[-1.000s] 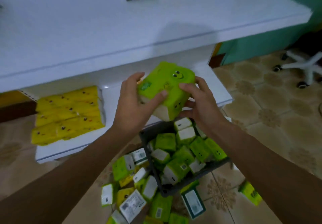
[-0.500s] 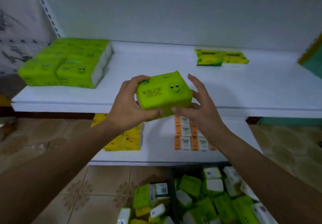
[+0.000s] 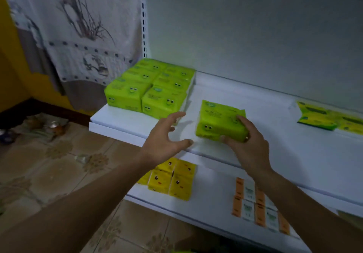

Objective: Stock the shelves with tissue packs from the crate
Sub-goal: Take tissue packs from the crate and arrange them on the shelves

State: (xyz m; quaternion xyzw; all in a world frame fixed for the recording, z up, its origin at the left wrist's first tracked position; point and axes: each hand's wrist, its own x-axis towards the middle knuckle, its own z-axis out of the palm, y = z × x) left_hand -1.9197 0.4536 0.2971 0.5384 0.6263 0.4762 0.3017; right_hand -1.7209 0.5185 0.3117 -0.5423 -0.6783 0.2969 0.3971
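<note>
The green tissue pack (image 3: 219, 122) is over the front part of the white shelf (image 3: 290, 150), a little to the right of the stack of green packs (image 3: 151, 89). I cannot tell if its bottom already touches the shelf. The right hand (image 3: 250, 146) holds it at the near right corner. Its grip pinches the pack, with the fingers on top and the thumb against the front face, I think so that the pack can be pushed sideways without turning. The left hand (image 3: 165, 136) hovers in the gap between pack and stack. Its grip is spread and holds nothing, probably ready to guide the pack against its neighbours. The smiling faces look to the front like those of the stack, so the row will match. On the lower shelf (image 3: 212, 193) lie yellow packs (image 3: 172, 180) and orange-and-white packs (image 3: 257, 203). The crate is not in view.
</note>
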